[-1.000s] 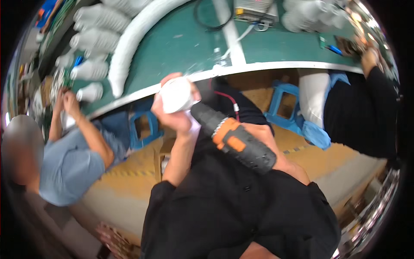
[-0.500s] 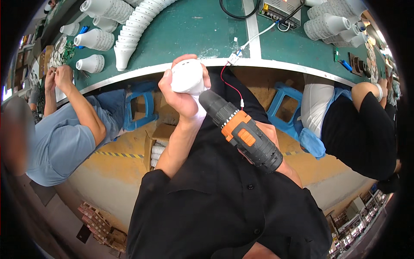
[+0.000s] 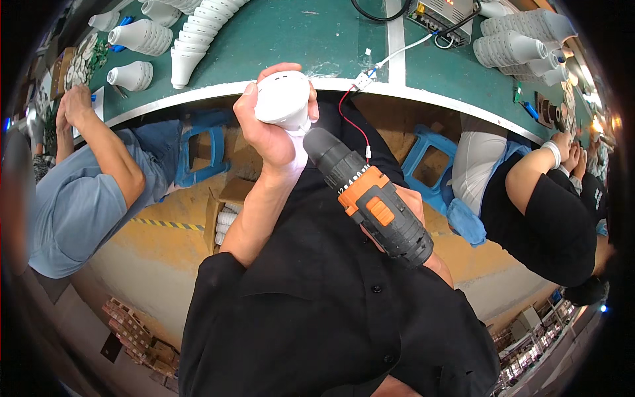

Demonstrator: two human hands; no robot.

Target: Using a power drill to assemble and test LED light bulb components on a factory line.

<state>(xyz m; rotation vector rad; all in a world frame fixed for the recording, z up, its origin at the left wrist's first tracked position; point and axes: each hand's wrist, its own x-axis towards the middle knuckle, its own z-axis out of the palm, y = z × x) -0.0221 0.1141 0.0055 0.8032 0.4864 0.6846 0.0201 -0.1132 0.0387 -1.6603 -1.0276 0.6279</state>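
Observation:
My left hand (image 3: pixel 268 139) is closed around a white cone-shaped plastic housing (image 3: pixel 283 99), its broad slotted end facing up and its narrow part down by the palm. My right hand (image 3: pixel 411 202), mostly hidden behind the tool, grips a black and orange cordless drill (image 3: pixel 374 205). The drill's nose points up and left, right at the narrow lower part of the housing; whether a bit is inside it cannot be seen. Light shines on my left wrist below the nose. Close by, a red wire (image 3: pixel 354 124) hangs from a small white connector (image 3: pixel 362 81) at the table edge.
The green table (image 3: pixel 284 49) has a pale front edge. Stacked white housings (image 3: pixel 198 36) stand at left, more (image 3: pixel 509 49) at right, near a metal power supply (image 3: pixel 442 18). Co-workers sit on both sides, by blue stools (image 3: pixel 211 155). An open carton (image 3: pixel 228 212) lies low left.
The view has shifted a little, putting the table edge higher. Both grips stay the same, with the drill nose still at the housing. The right co-worker's arm has moved.

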